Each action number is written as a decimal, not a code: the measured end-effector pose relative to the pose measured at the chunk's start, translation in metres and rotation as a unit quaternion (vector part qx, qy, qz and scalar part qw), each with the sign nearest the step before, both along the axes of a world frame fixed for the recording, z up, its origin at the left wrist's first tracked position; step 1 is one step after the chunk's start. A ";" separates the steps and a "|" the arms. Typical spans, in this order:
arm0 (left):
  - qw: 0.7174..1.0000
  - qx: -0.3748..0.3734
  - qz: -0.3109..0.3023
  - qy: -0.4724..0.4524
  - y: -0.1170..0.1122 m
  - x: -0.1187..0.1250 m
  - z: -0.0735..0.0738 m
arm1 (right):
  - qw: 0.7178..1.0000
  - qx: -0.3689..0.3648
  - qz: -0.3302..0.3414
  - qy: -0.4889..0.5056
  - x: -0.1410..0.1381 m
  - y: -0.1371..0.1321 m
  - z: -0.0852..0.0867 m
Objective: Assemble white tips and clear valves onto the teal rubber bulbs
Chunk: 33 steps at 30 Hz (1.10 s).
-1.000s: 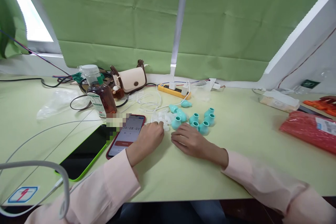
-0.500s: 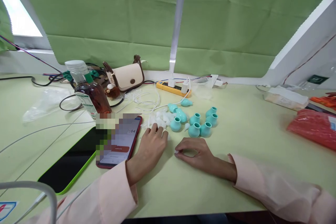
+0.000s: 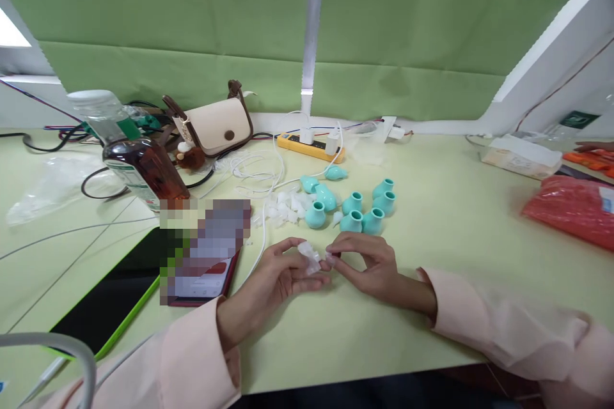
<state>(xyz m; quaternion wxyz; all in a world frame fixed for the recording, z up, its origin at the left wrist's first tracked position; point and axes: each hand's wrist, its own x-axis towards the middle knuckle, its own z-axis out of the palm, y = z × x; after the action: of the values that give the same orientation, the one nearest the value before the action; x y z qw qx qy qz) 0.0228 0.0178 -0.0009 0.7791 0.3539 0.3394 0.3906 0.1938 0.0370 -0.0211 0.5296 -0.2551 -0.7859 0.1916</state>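
Note:
My left hand (image 3: 283,271) is turned palm up and holds a translucent white plastic piece (image 3: 309,257) between thumb and fingers. Close on its right, my right hand (image 3: 367,262) pinches a small whitish piece (image 3: 329,256) between thumb and forefinger; its shape is too small to make out. A pile of similar white plastic pieces (image 3: 288,206) lies just beyond my left hand. Beside the pile sit several glossy turquoise bulbs; some, like this bulb (image 3: 352,222), stand upright with an open neck, while others, such as this bulb (image 3: 336,172), lie on their sides.
At left are a black-screened phone (image 3: 115,287) in a green case, a partly blurred phone (image 3: 206,268) and a bottle of brown liquid (image 3: 144,169). Behind stand a cream handbag (image 3: 218,126) and a yellow power strip (image 3: 307,148) with white cables. A red plastic package (image 3: 570,211) lies right.
My left hand has come away from the white pile with a plastic piece and turned palm up. Both hands are now closer together. The camera view has shifted slightly.

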 end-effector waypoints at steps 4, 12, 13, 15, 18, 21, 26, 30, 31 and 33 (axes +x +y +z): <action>0.996 -0.042 0.003 -0.077 -0.001 0.000 -0.001 | 0.999 0.004 0.025 0.021 -0.003 0.000 0.001; 0.995 -0.017 -0.021 -0.095 0.000 0.003 0.000 | 0.997 0.075 0.029 0.016 -0.007 -0.001 0.008; 0.996 -0.005 -0.026 -0.091 -0.001 0.003 0.000 | 0.996 0.079 0.027 0.010 -0.007 -0.001 0.008; 0.997 0.021 -0.036 -0.070 -0.001 0.003 0.000 | 0.996 0.085 0.026 0.001 -0.006 -0.002 0.008; 0.998 0.053 -0.038 -0.025 0.000 0.002 0.000 | 0.996 0.092 0.021 0.002 -0.005 -0.002 0.008; 0.997 0.069 -0.039 0.006 0.000 0.001 0.001 | 0.996 0.090 0.017 0.003 -0.006 -0.003 0.008; 0.993 0.104 -0.034 0.044 0.000 0.001 -0.001 | 0.995 0.099 -0.002 -0.014 -0.006 -0.004 0.008; 0.988 0.139 -0.030 0.059 0.000 0.001 -0.001 | 0.986 0.149 -0.049 -0.051 -0.006 -0.005 0.007; 0.986 0.150 -0.028 0.066 -0.001 0.001 0.000 | 0.983 0.164 -0.057 -0.064 -0.006 -0.006 0.006; 0.981 0.173 -0.026 0.083 -0.001 0.002 0.002 | 0.977 0.185 -0.070 -0.083 -0.005 -0.006 0.005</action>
<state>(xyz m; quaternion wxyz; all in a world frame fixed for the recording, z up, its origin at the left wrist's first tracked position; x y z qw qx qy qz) 0.0244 0.0167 0.0011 0.6850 0.5231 0.3212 0.3925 0.1887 0.0310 -0.0164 0.5128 -0.2223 -0.8291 -0.0161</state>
